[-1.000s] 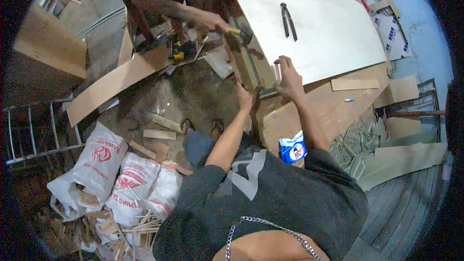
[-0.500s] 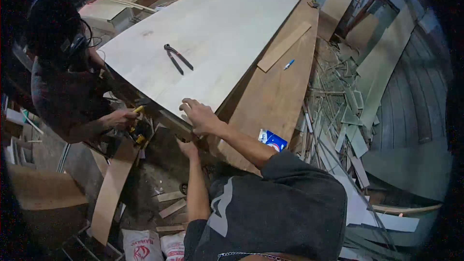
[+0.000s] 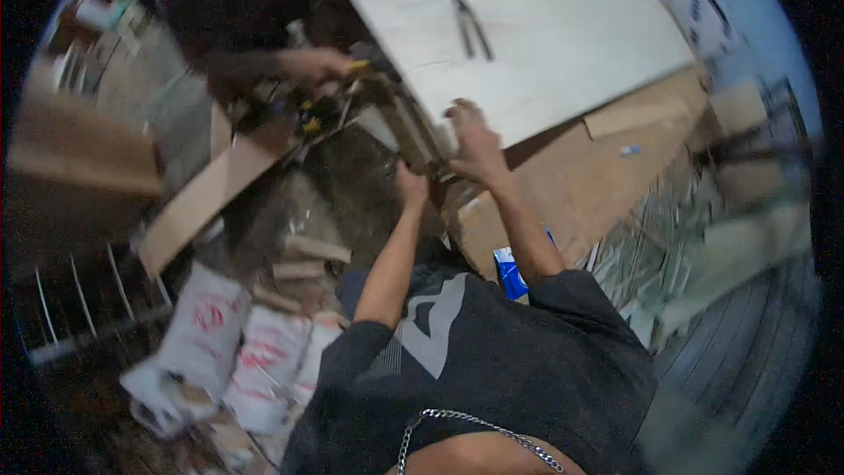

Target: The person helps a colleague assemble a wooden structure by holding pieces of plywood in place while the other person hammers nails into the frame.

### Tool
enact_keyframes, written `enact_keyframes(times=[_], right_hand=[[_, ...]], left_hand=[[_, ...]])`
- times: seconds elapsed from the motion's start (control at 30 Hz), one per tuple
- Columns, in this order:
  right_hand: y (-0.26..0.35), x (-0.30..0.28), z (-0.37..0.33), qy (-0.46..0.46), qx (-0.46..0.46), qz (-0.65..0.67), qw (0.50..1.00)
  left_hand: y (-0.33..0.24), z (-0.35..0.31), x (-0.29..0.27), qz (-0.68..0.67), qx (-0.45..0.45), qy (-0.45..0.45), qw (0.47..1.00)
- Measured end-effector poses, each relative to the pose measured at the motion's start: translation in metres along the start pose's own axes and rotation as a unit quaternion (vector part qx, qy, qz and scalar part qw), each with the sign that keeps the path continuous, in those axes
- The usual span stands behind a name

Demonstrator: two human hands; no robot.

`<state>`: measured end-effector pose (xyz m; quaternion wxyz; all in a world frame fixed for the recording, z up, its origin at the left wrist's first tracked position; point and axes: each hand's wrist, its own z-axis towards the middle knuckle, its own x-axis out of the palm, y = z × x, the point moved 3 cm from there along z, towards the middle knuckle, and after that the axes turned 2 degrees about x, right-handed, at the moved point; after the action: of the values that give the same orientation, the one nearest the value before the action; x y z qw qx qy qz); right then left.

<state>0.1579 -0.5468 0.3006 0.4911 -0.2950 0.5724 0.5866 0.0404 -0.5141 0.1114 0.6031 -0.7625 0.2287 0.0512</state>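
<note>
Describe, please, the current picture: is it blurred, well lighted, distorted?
Head view: blur softens the pincers, left hand and right hand, while the neck chain looks sharper; head view: the white panel is bright, but the co-worker is mostly lost in darkness; head view: fisheye distortion bends the grey boards near the right rim, and the corners are black.

The panel (image 3: 563, 44) is white, the pincers (image 3: 463, 17) dark, the packet (image 3: 508, 276) blue and white, the sacks (image 3: 200, 321) white with red print.
</note>
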Motion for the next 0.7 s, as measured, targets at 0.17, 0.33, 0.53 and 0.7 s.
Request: enact_keyframes(times=[0.17,0.33,0.53,0.7], right_hand=[[0.020,0.010,0.017,0.042,-0.028,-0.016,0.999],[0.018,0.009,0.009,0.033,-0.010,-0.038,0.999],[0.031,0.007,0.012,0.047,-0.027,-0.036,0.998],[0.022,-0.001,0.012,0.037,-0.055,-0.042,0.997]], left_hand=[[0.071,0.035,0.016,-0.080,-0.021,-0.058,0.995],[0.009,0.005,-0.001,-0.177,-0.033,-0.012,0.984],[0.049,0.022,0.018,0.012,0.019,-0.115,0.993],[0.030,0.018,0.018,-0.052,-0.031,-0.037,0.997]])
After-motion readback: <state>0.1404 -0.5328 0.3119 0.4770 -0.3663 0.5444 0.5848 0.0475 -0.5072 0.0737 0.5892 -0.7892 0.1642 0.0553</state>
